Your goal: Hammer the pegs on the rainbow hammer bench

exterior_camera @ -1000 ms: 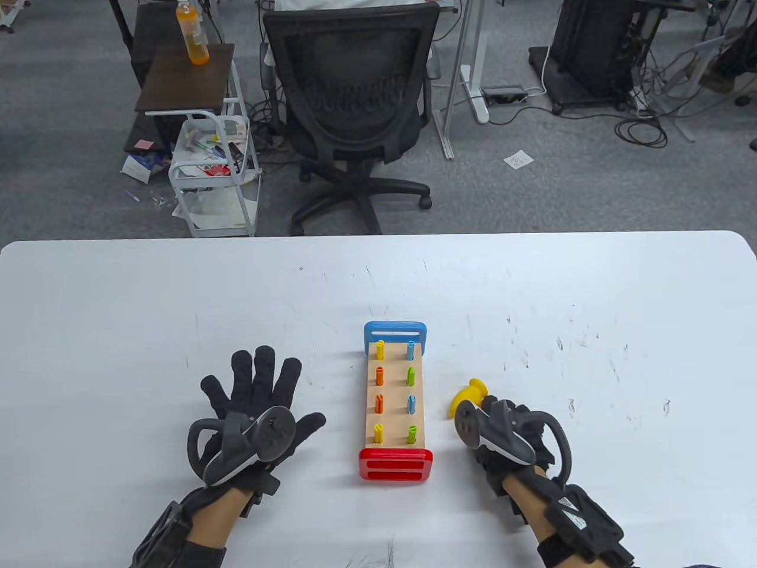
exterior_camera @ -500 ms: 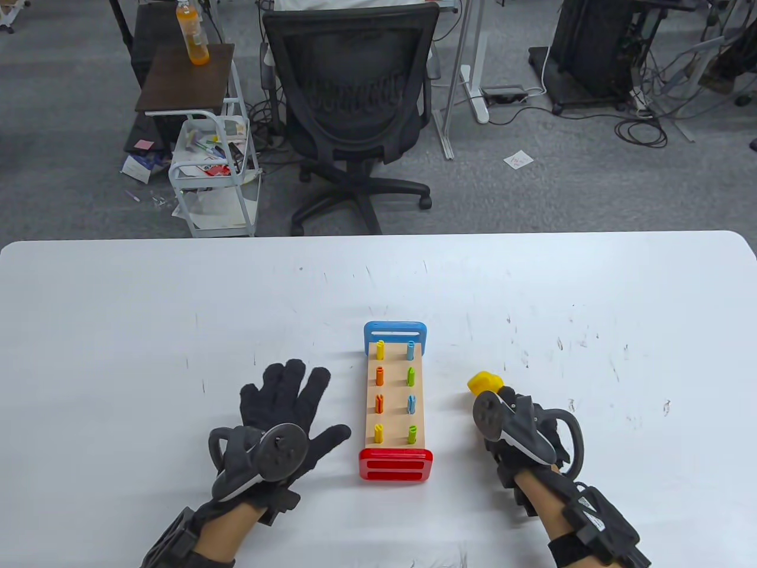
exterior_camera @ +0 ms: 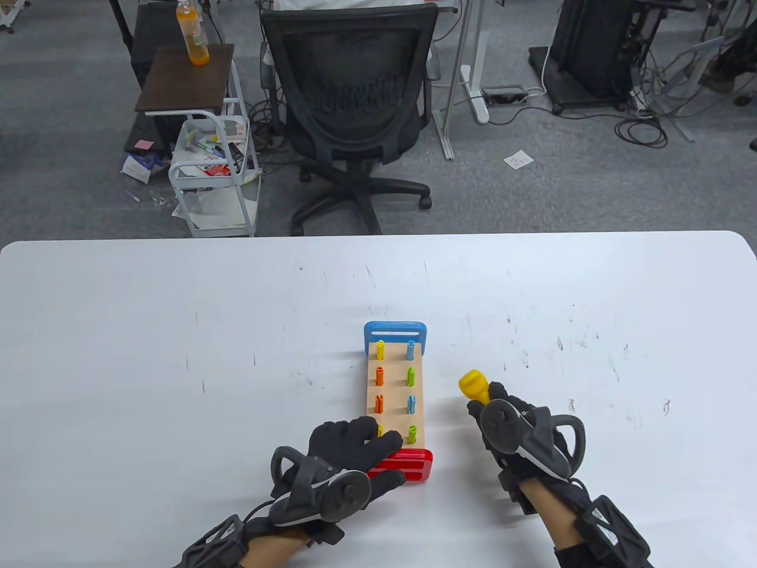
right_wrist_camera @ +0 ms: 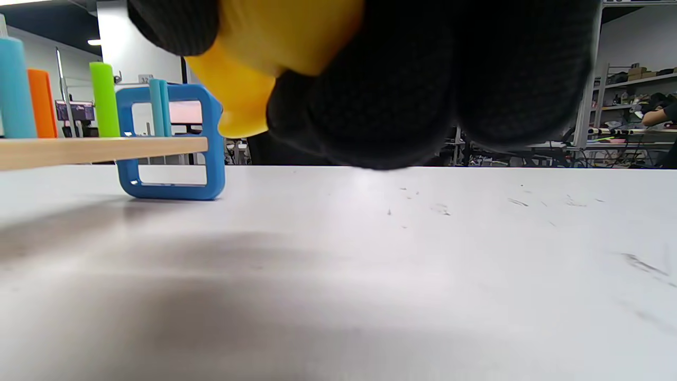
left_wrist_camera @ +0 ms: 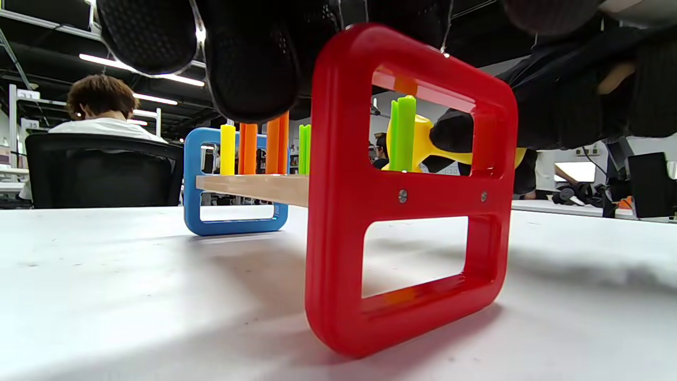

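The hammer bench lies lengthwise on the white table, with a blue end far, a red end near, and several coloured pegs standing up from its wooden board. My left hand rests on the red end, fingers over the near left pegs; the left wrist view shows the red end close up under my fingers. My right hand grips the yellow hammer, held just right of the bench. The right wrist view shows the hammer inside my fist, above the table.
The white table is wide, with its far edge beyond the bench. Behind it stand a black office chair and a small cart on the floor.
My left hand moved right from the open table onto the red end of the bench. My right hand turned the hammer slightly and shifted a little toward the bench.
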Motion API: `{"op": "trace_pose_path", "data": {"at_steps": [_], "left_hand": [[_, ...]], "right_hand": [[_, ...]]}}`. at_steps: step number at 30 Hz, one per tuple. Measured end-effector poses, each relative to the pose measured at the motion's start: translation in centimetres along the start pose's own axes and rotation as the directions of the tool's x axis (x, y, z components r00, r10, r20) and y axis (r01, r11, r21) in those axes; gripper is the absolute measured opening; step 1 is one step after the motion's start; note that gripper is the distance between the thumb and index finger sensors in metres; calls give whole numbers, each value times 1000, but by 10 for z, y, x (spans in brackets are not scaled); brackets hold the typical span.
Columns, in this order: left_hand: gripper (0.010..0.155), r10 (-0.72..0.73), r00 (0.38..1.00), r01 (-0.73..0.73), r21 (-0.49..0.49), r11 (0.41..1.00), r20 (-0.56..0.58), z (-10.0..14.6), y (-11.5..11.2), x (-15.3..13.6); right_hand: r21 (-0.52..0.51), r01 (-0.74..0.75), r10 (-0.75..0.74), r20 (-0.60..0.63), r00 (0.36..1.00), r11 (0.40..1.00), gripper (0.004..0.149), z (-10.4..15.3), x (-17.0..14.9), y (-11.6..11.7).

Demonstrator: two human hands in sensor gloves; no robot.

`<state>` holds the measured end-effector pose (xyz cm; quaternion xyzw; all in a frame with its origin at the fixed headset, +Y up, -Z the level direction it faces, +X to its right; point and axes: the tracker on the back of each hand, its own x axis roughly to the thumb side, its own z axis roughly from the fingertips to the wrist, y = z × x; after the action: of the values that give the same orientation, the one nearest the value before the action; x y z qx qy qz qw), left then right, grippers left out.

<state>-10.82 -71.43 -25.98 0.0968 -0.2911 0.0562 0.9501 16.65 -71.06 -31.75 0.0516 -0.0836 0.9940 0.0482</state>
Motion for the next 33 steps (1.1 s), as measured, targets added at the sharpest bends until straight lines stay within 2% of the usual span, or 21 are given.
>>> {"op": "trace_pose_path", "data": {"at_steps": [2, 4, 7, 10, 12, 14, 19, 21, 23, 25, 27, 33], "left_hand": [[61, -14, 1000, 14, 7, 1000, -13, 0, 2, 1], [62, -32, 999, 31, -42, 999, -25, 0, 0, 2], [64, -31, 999, 29, -56, 998, -31, -4, -5, 1], [62, 5, 999, -9, -97, 995, -45, -9, -16, -2], [57, 23, 999, -25, -70, 997, -39, -12, -22, -5], [57, 40, 999, -42, -87, 995, -31, -13, -24, -6], [57, 57, 998, -59, -117, 991, -21, -15, -26, -6], [57, 59, 998, -60, -127, 990, -18, -15, -25, -6], [57, 67, 998, -69, -131, 989, -17, -15, -26, -6], [58, 69, 998, -70, -132, 989, -14, -15, -26, -7], [58, 78, 997, -79, -133, 988, -12, -16, -26, -7], [58, 94, 996, -94, -136, 986, -7, -16, -26, -8]], "right_hand": [[-7, 6, -6, 4, 1000, 1000, 61, 1, 0, -1], [-7, 2, -1, 7, 1000, 1000, 61, 2, 0, -2], [-5, 8, -8, 10, 1000, 1000, 61, 1, 1, -1], [-8, 43, -43, 26, 999, 999, 61, 0, 3, -5], [-33, 91, -89, 49, 995, 995, 61, 0, 4, -12], [-88, 154, -148, 73, 986, 984, 60, -1, 4, -25], [-140, 289, -279, 87, 956, 947, 60, -18, 6, -58], [-223, 304, -284, 119, 951, 926, 60, -30, 14, -75], [-301, 344, -313, 148, 938, 889, 60, -39, 24, -88], [-376, 420, -378, 183, 907, 826, 60, -47, 36, -95], [-388, 454, -406, 203, 891, 802, 60, -54, 44, -97], [-358, 452, -415, 178, 892, 817, 60, -73, 46, -78]]}}
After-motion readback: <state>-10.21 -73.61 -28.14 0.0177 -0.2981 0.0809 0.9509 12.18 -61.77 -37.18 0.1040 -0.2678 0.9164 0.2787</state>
